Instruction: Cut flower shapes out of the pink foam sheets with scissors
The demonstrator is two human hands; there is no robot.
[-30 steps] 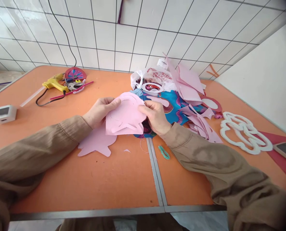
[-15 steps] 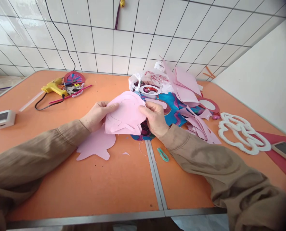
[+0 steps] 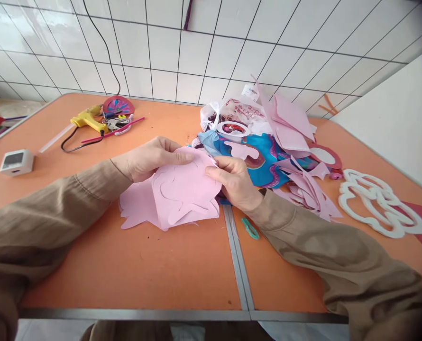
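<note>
The pink sheet [image 3: 186,192] is held between both hands near the middle of the table [image 3: 143,270], just left of its centre seam, its lower edge resting on the top. The left hand [image 3: 150,158] pinches the upper left edge, thumb on top; the right hand [image 3: 235,182] grips the right edge, fingers closed on it. A curved outline is drawn on the sheet, and part of its edge looks already cut to shape; the rest of the line seems uncut, so the work appears partway. Under it lies a second pink cutout [image 3: 136,208]. Scraps [image 3: 303,189] and a blue printed sheet [image 3: 264,158] pile toward the far right; a white cutout [image 3: 378,203] lies near the right edge, a glue gun [image 3: 88,121] toward the far left corner.

Against a second ago, the sheet has come down from a lifted, tilted hold to lie nearly flat, now overlapping the cutout.
</note>
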